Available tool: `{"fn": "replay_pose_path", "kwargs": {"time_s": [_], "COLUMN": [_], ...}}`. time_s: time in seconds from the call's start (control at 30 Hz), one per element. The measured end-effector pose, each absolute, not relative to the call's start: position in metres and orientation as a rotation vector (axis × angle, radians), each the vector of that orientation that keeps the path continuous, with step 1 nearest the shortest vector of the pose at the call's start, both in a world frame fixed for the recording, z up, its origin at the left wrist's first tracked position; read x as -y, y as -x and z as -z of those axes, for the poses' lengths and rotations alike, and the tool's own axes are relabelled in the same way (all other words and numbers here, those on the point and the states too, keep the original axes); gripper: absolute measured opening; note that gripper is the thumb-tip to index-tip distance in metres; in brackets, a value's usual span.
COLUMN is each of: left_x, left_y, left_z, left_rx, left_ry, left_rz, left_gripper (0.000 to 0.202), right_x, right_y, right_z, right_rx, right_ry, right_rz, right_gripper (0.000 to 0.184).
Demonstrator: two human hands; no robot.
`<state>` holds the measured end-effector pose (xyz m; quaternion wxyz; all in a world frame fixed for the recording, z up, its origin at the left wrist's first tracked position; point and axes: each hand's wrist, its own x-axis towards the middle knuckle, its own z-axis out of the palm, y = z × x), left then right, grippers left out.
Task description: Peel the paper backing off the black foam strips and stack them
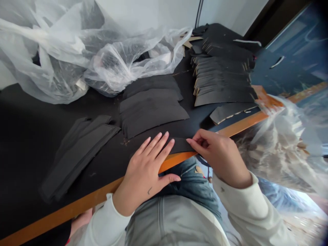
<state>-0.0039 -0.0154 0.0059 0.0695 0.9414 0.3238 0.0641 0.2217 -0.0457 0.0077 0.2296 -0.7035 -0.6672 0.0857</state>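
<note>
A narrow black strip [180, 145] lies along the table's front edge, partly covered by my fingers. My left hand [151, 160] rests flat over its left part, fingers stretched out and thumb apart. At the strip's right end, my right hand [215, 153] pinches it between thumb and forefinger. Just beyond my hands sits a fanned stack of black curved pieces [153, 109]. More long black pieces [79, 153] lie overlapped to the left. What is under my left palm is hidden.
Clear plastic bags [123, 61] stand along the back. Black pieces with brown edges [222, 78] are stacked at the right rear, with a single folded one [230, 111] nearer. A filled plastic bag [279, 147] stands right of the black table's orange edge [102, 193].
</note>
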Motion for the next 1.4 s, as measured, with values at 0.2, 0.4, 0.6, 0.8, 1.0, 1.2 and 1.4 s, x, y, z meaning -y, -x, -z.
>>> {"fn": "replay_pose_path", "kwargs": {"time_s": [0.2, 0.4, 0.6, 0.8, 1.0, 1.2, 1.4], "left_x": [0.016, 0.015, 0.015, 0.033, 0.054, 0.074, 0.052], "left_y": [0.004, 0.005, 0.008, 0.029, 0.033, 0.069, 0.15], "left_z": [-0.005, -0.004, -0.001, 0.001, 0.015, 0.012, -0.061], "left_rx": [-0.97, -0.933, -0.871, -1.09, -1.166, -1.052, -1.04], "left_ry": [-2.843, -2.871, -2.88, -2.925, -2.933, -2.857, -2.703], "left_rz": [-0.212, -0.184, -0.315, -0.385, -0.391, -0.38, -0.274], "left_gripper": [0.085, 0.095, 0.096, 0.071, 0.066, 0.094, 0.069], "right_x": [0.053, 0.062, 0.073, 0.072, 0.073, 0.069, 0.024], "right_y": [-0.214, -0.227, -0.196, -0.186, -0.194, -0.214, -0.218], "right_z": [0.0, -0.008, 0.003, 0.034, 0.028, 0.016, 0.005], "right_rx": [1.898, 1.713, 2.136, 2.284, 2.326, 2.233, 2.205], "right_ry": [1.986, 1.978, 1.611, 1.588, 1.53, 1.31, 1.254], "right_rz": [0.096, 0.5, 0.291, 0.258, 0.092, -0.063, -0.086], "right_gripper": [0.034, 0.027, 0.056, 0.065, 0.063, 0.033, 0.03]}}
